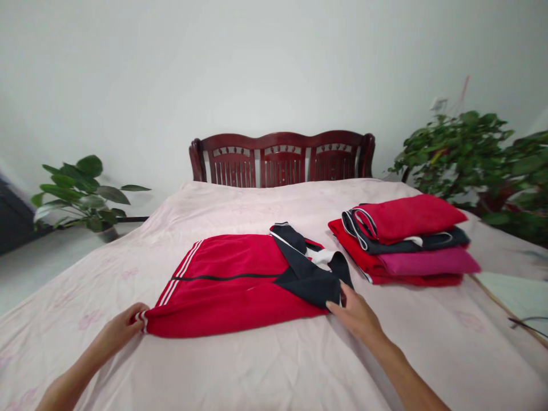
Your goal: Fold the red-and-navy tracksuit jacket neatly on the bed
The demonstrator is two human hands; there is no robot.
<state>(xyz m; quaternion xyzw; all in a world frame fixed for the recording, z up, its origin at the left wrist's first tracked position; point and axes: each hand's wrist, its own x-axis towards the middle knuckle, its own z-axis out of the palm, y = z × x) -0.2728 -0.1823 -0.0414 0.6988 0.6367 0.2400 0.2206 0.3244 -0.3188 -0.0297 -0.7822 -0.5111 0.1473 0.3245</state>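
A red jacket (240, 308) with navy shoulders and sleeves and a dark zipper line lies flat on the bed, its striped hem to the left and its collar to the right. My left hand (128, 322) pinches the near corner of the white-striped hem. At the other end, my right hand (349, 308) grips the navy shoulder part on the near side, thumb on top and the other fingers partly hidden behind the cloth. The near edge of the jacket is slightly raised between both hands. One navy sleeve is folded inward over the jacket's upper part.
To the right sits a stack of folded clothes (411, 262) in red, navy and magenta. The pale pink bedsheet (240, 377) covers the bed, with a dark red wooden headboard (282, 160) behind. Potted plants (81, 194) flank the bed. Glasses (528, 324) lie at the far right.
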